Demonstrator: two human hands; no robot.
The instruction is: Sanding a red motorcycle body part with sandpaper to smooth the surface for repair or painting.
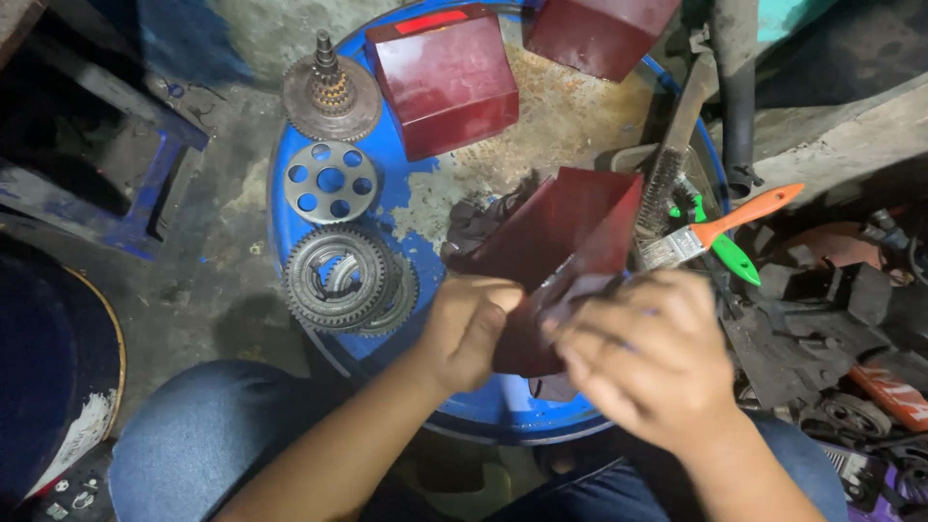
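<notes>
Both hands, left point(469, 329) and right point(643, 358), clamped on folded dark-red sheet-metal piece point(565, 246) above round blue drum top point(290, 232); toothed steel gear rings point(343, 278) left of piece.

toothed gear rings point(340, 277), perforated disc point(331, 182), orange-handled brush point(720, 228), blue drum point(290, 227)

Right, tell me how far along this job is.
Looks done: three gears lie on the blue drum top, and a dark red box stands folded. In hand: left hand and right hand hold a dark red sheet, partly folded. Left: the paintbrush lies untouched.
</notes>
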